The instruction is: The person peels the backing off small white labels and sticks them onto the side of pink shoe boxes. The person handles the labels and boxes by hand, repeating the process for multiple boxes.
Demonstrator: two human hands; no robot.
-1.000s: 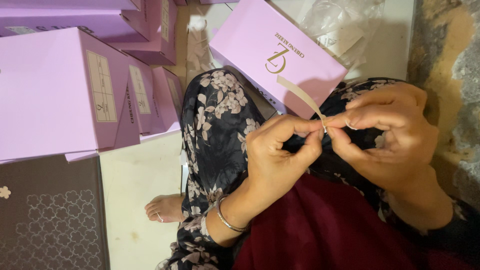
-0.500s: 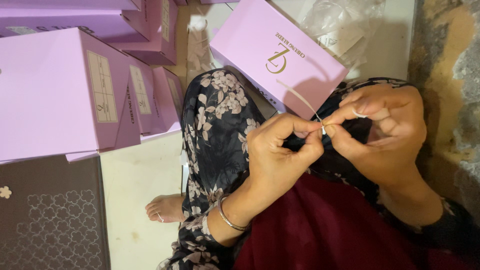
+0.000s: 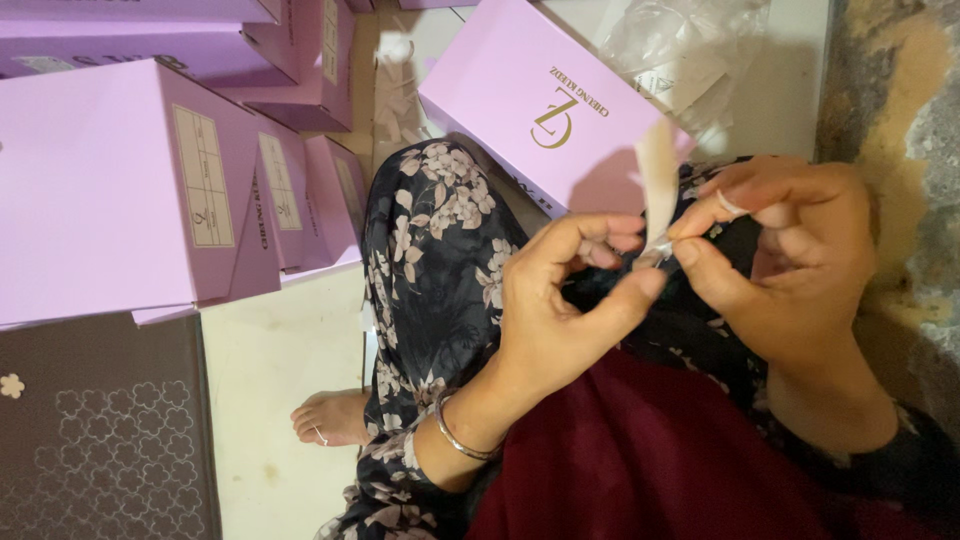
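My left hand and my right hand meet above my lap, fingertips pinched together on a small pale strip of paper or tape that sticks upward between them. A tiny shiny item at the pinch point is too small to identify. I wear a metal bangle on the left wrist and a ring on the right hand. A lilac box with a gold emblem lies just beyond my knee, covered by dark floral fabric.
Several lilac boxes are stacked at the left. A dark patterned box sits at lower left. Crumpled clear plastic lies at the top right. My bare foot rests on the pale floor. A rough wall runs along the right.
The pale strip, slanting left earlier, now stands upright between my fingertips. My right hand has turned slightly and my left fingers have opened out a little around the pinch.
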